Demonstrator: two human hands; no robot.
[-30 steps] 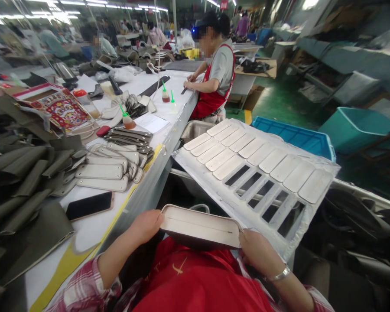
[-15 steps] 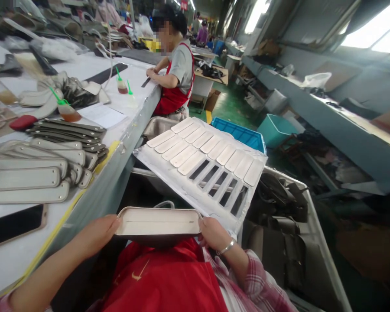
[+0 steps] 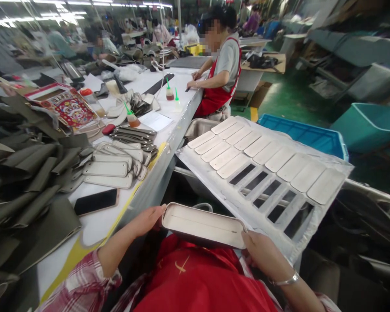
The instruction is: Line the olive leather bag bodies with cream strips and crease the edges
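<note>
"So, what does the wearer hold?"

"Shallow cream-lined piece (image 3: 204, 224), long, dark on its outer side. Held up just above the red apron (image 3: 208, 281), clear of the desk (image 3: 99, 227)."

"And the grip?"

"Left hand (image 3: 149, 220): fingers closed on one end. Right hand (image 3: 263, 251): fingers gripping the opposite end."

"Surroundings?"

"Slotted board (image 3: 225, 188) just beyond, bearing pale oblong panels (image 3: 232, 165). Phone (image 3: 97, 202) on the desk, near piled pale strips (image 3: 107, 170)."
</note>
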